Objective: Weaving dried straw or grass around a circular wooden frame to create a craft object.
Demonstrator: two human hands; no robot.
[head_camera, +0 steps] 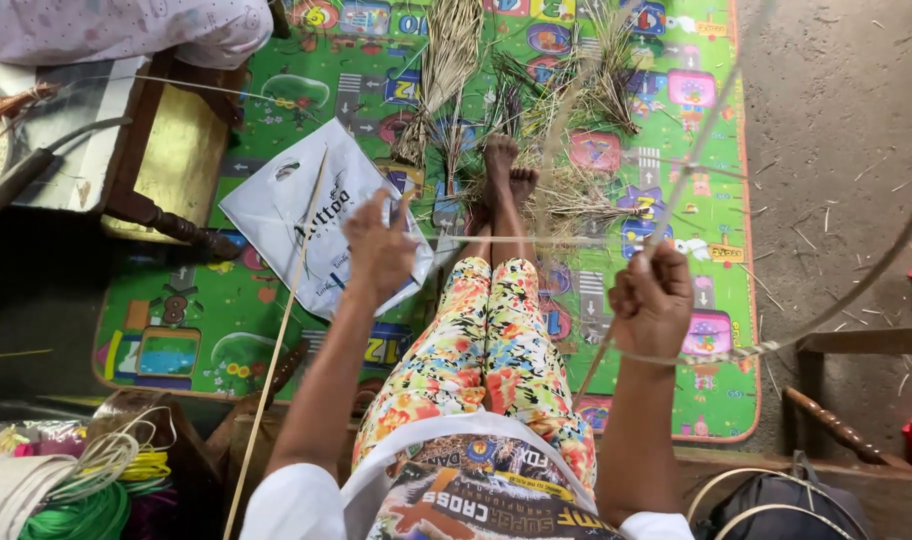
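Right hand [653, 300]: fist closed round a thin cane hoop [881, 262], where the hoop crosses the knee.
Left hand [378, 245]: raised, fingers pinching a fine fibre strand [496, 240] that runs taut across to the hoop.
Hoop: curves out over the bare ground [836, 130], well clear of the mat.
Handling, by judgement: keep the strand tight, the hoop steady, wraps close together.
Legs [486, 330]: stretched out, floral trousers, feet among dried grass bundles [536, 100].
Beneath: bright play mat [276, 90].
Left side: white plastic bag [296, 215], long stick [276, 350], wooden stool [166, 150].
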